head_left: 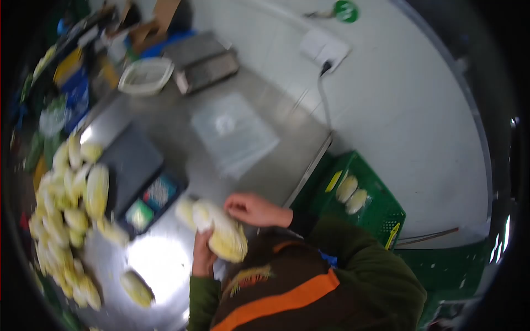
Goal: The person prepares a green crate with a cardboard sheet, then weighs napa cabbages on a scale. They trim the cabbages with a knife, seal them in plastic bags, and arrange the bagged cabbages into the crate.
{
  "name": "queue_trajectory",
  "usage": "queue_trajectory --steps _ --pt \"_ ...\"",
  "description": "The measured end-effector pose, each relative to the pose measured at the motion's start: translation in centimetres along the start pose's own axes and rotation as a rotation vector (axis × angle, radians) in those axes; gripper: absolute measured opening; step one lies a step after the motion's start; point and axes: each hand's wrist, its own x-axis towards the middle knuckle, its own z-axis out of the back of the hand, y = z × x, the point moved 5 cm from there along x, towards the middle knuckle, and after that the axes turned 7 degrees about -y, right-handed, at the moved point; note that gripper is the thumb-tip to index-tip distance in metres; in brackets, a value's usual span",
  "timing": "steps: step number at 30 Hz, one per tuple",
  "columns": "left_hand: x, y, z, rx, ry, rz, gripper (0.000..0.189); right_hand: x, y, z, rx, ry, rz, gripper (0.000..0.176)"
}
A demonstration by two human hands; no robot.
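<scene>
Beside the scale (132, 157), the left hand (204, 248) clasps pale cabbage heads (226, 234); the right hand (256, 209), nearby, is curled, whether pinching anything I cannot tell. If gripped one-handed, a bulky head could slip onto the surface (160, 276) below the scale.

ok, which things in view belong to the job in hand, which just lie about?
Likely the job:
cabbages in the left hand
cabbage pile
dark scale
clear plastic
green crate

Likely just lying about:
white tub
grey device beside it
cardboard
</scene>
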Motion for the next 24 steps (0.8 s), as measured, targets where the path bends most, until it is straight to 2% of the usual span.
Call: queue_trajectory --steps 1,3,5,6,7,8,9,11,12,13,14,15,16,17,18,19,20,21,22,23,24 --pt "0.3 0.6 0.3 0.036 -0.031 0.0 0.063 -0.2 -0.4 1.9 -0.181 0.107 0.065 0.024" --pt "0.9 1.8 1.0 0.007 -0.071 0.137 0.057 -0.2 -1.9 7.8 -0.568 0.302 0.32 0.029" --pt "0.6 1.6 0.0 -0.005 -0.143 0.138 0.053 2.3 -1.0 16.9 -0.45 -0.067 0.247 0.033" --pt "0.7 1.5 -0.1 0.023 -0.132 0.13 0.056 3.8 0.5 22.4 -0.493 -0.314 0.259 0.033" --pt "0.6 1.2 -0.8 0.027 -0.124 0.122 0.056 5.2 2.8 27.5 -0.481 -0.567 0.41 0.029" --pt "0.3 0.9 -1.3 0.011 -0.158 0.108 0.056 6.8 5.2 32.6 -0.662 -0.763 0.368 0.027" --pt "0.2 0.9 -1.6 -0.009 -0.197 0.092 0.057 8.1 7.3 37.1 -0.849 -0.911 0.5 0.028" --pt "0.9 0.9 -1.7 0.002 -0.208 0.047 0.059 11.4 9.6 44.4 -1.061 -1.051 0.509 0.031" --pt "1.3 0.7 -2.2 -0.068 -0.191 0.027 0.06 13.1 9.5 48.1 -1.205 -1.055 0.48 0.031" --pt "1.2 0.8 -2.7 -0.147 -0.195 0.002 0.061 14.4 9.0 51.7 -1.378 -1.046 0.62 0.029" --pt "1.0 0.7 -3.3 -0.166 -0.2 -0.038 0.061 15.5 9.1 53.3 -1.496 -0.989 0.614 0.029" --pt "1.0 0.3 -3.7 -0.194 -0.229 -0.083 0.062 17.1 7.9 55.6 -1.834 -0.986 0.508 0.029" --pt "1.1 0.1 -4.1 -0.239 -0.205 -0.07 0.06 17.7 8.3 55.7 -1.978 -1.02 0.661 0.03" --pt "0.9 -0.1 -4.1 -0.235 -0.242 -0.137 0.058 18.7 8.1 57.1 -1.948 -0.831 0.467 0.03" --pt "1.1 0.0 -3.7 -0.293 -0.257 -0.1 0.057 22.1 5.2 64.1 -1.863 -0.566 0.365 0.031" --pt "1.1 -0.9 -4.7 -0.304 -0.246 -0.132 0.058 21.3 7.2 61.7 -2.182 -0.647 0.563 0.031" --pt "1.1 -0.8 -4.1 -0.334 -0.235 -0.142 0.058 22.6 7.6 63.5 -2.101 -0.587 0.487 0.025" --pt "1.4 -0.8 -3.8 -0.344 -0.198 -0.143 0.058 22.7 8.2 62.9 -2.189 -0.525 0.601 0.026" --pt "1.3 -1.1 -3.5 -0.369 -0.216 -0.176 0.058 22.2 9.8 62.0 -2.192 -0.514 0.47 0.023" --pt "1.3 -1.4 -3.7 -0.336 -0.221 -0.192 0.058 22.4 10.1 62.1 -2.206 -0.504 0.496 0.021" --pt "1.2 -1.4 -3.9 -0.295 -0.225 -0.193 0.058 22.9 10.2 62.6 -2.237 -0.461 0.397 0.018"
